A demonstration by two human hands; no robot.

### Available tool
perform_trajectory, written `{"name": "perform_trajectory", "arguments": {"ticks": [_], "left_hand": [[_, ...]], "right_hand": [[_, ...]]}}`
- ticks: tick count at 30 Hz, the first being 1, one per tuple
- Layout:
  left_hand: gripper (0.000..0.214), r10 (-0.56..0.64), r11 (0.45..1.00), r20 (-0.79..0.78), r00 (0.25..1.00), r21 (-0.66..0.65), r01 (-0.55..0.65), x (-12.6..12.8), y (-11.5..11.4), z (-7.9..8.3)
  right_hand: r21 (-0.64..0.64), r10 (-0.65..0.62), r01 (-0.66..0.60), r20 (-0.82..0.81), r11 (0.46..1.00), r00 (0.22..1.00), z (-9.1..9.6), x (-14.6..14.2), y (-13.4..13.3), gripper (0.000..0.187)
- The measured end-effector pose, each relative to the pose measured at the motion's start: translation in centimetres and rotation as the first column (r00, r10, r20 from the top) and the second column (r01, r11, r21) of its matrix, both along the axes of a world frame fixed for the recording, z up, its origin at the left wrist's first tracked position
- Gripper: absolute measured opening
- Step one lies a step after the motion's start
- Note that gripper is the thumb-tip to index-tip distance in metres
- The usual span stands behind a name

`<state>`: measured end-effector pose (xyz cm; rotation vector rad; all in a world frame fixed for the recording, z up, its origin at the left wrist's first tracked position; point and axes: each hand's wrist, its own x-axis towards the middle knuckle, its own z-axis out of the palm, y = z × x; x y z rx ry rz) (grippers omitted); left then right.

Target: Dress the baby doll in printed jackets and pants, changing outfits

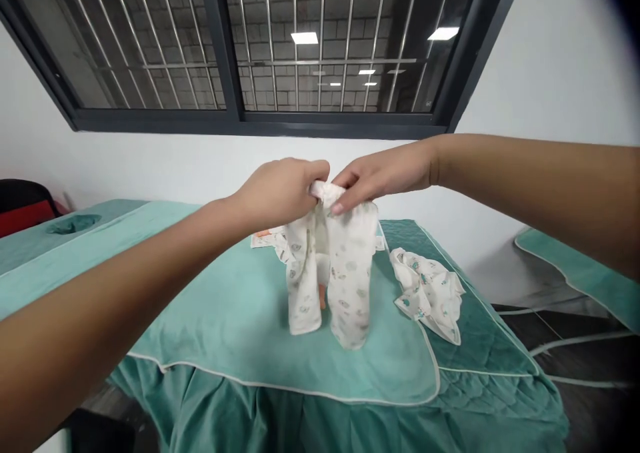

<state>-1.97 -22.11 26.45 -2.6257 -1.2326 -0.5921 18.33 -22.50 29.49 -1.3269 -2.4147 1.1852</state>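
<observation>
My left hand [280,192] and my right hand [383,173] meet in the middle of the view, both closed on the top edge of a small pair of white printed baby trousers [345,273]. The trousers hang down with both legs just above a teal blanket [225,313] on the bed. Behind the legs a small orange shape shows, partly hidden. A second white printed garment [427,293] lies crumpled on the bed to the right of the trousers, apart from my hands.
The bed has a teal quilted cover [480,366] reaching its front edge. Another teal bed [575,266] stands at the right across a dark floor gap. A dark chair with red [23,206] sits at the far left. A barred window [260,46] fills the wall above.
</observation>
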Motion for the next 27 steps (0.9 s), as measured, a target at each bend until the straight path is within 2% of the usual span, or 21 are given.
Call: {"name": "perform_trajectory", "arguments": {"ticks": [3,5,7,9,12,14,17,19,21,23,25,27], "left_hand": [[0.014,0.027,0.999,0.082,0.996,-0.048,-0.023,-0.7,0.8,0.0],[0.025,0.069,0.989,0.052,0.996,-0.137,-0.061,-1.8,1.6,-0.4],[0.037,0.08,0.972,-0.006,0.997,-0.223,-0.079,-3.0,2.6,-1.2],[0.044,0.053,0.957,0.008,0.999,-0.288,-0.048,-3.9,3.2,-2.2],[0.048,0.046,0.951,0.249,0.967,-0.308,0.034,-4.4,3.5,-3.6],[0.048,0.061,0.949,0.47,0.881,-0.3,0.094,-4.1,3.3,-4.0],[0.044,0.037,0.919,0.736,0.676,-0.29,0.265,-3.5,3.2,-4.7],[0.044,0.0,0.895,0.843,0.537,-0.24,0.376,-3.2,3.5,-5.8],[0.05,-0.02,0.895,0.891,0.453,-0.186,0.405,-3.2,4.1,-8.1],[0.064,0.027,0.913,0.884,0.466,-0.212,0.349,-3.6,5.1,-11.6],[0.056,0.178,0.925,0.852,0.492,-0.316,0.211,-4.4,6.3,-15.7],[0.046,0.351,0.874,0.807,0.474,-0.464,0.142,-5.7,7.6,-19.8]], "right_hand": [[0.218,-0.186,0.202,-0.088,0.955,0.979,0.3,1.6,0.8,0.031],[0.277,-0.263,0.258,-0.021,0.925,0.965,0.4,3.1,1.3,0.028],[0.224,-0.279,0.253,0.094,0.941,0.956,0.3,4.3,1.6,0.027],[0.128,-0.252,0.236,0.131,0.963,0.959,-0.2,4.8,1.5,0.028],[0.075,-0.199,0.204,-0.068,0.976,0.978,-1.5,3.9,1.0,0.03],[0.076,-0.156,0.182,-0.272,0.98,0.95,-2.8,2.5,0.9,0.03],[0.048,-0.109,0.155,-0.511,0.987,0.852,-4.8,-0.1,1.4,0.026],[0.022,-0.099,0.146,-0.64,0.989,0.762,-6.1,-1.9,2.2,0.023],[0.002,-0.097,0.15,-0.753,0.989,0.65,-7.5,-3.6,3.4,0.02],[-0.022,-0.109,0.158,-0.818,0.987,0.564,-9.4,-5.3,4.8,0.021],[-0.05,-0.15,0.192,-0.823,0.98,0.549,-11.9,-6.7,6.6,0.031],[-0.066,-0.235,0.298,-0.782,0.952,0.578,-15.0,-7.7,9.0,0.051]]}}
